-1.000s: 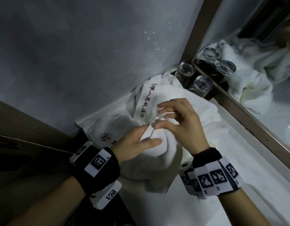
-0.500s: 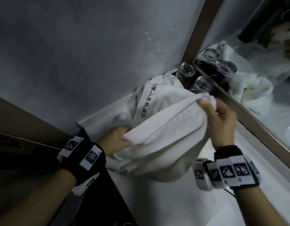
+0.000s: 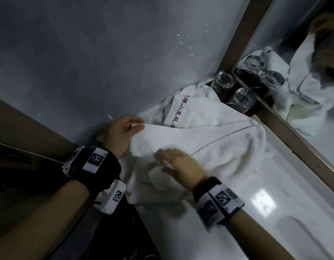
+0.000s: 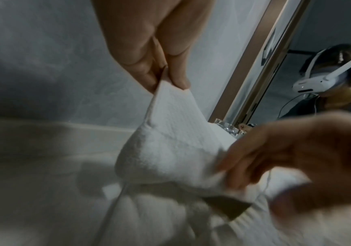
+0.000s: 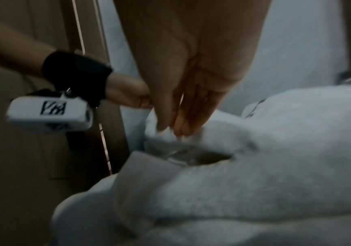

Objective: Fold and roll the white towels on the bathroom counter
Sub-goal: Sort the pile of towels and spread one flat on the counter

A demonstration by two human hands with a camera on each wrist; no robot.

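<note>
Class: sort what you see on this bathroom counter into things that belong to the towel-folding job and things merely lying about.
Belongs to the job:
white towel
lettered towel
left hand
right hand

Lying about:
two glasses
mirror

Head view: looks steeply down from above the tabletop (image 3: 256, 212) into its corner by the mirror (image 3: 312, 91), both wrists in sight.
Left wrist view: very near, low, looks along the left hand (image 4: 155, 50) toward the mirror frame.
Right wrist view: very near, blurred, looks along the right hand (image 5: 191, 74) toward the left wrist.
Shared: all three show the white towel (image 3: 209, 147) and both hands.
</note>
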